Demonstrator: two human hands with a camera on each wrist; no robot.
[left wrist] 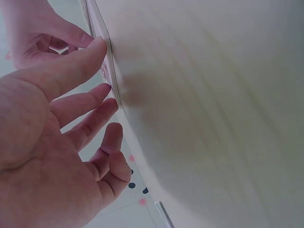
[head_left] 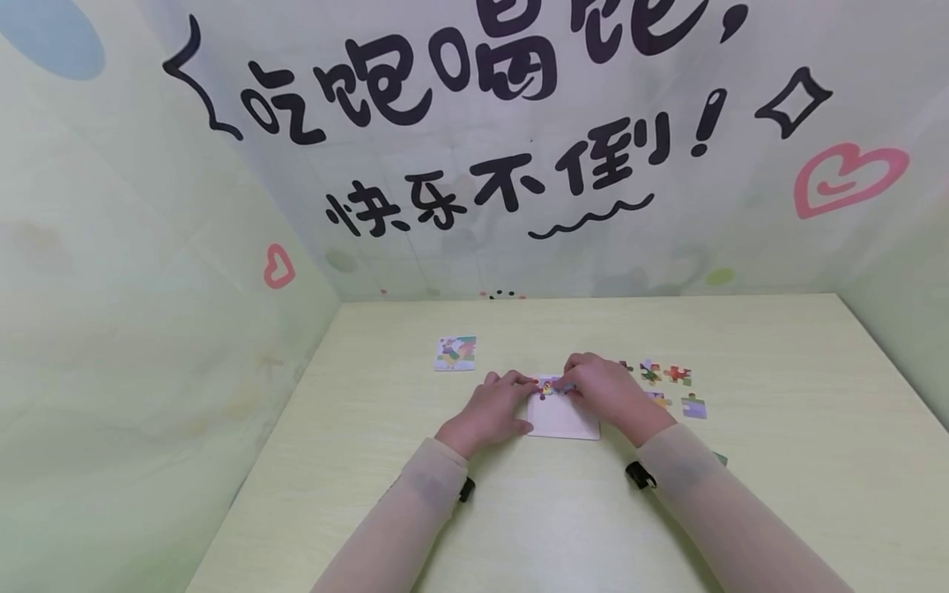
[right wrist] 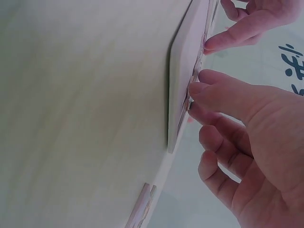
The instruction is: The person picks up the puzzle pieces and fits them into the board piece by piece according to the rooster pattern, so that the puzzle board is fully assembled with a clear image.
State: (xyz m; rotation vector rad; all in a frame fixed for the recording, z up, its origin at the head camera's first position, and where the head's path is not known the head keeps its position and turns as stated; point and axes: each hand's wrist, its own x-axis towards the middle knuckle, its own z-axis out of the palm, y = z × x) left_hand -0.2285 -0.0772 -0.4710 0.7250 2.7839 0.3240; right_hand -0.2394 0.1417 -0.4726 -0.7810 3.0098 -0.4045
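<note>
Nearest, has pale sleeves [head_left: 418,502] stretched over the table [head_left: 549,535]. Touches the white board [head_left: 563,422] at its left side with the left hand [head_left: 489,413], by spread fingers gripping nothing, probably against sliding. With the right hand [head_left: 608,391], pinches a puzzle piece [head_left: 567,388] at the far edge, likely for fine control. Has loose pieces [head_left: 678,375] rightward, perhaps for easy reach.

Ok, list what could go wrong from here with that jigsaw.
1. The right hand might nudge the colourful jigsaw piece askew, as it works right beside it.
2. The white puzzle tray could slide if the left hand at its left side lets go.
3. The right sleeve might drag the green jigsaw piece that it partly hides.
</note>
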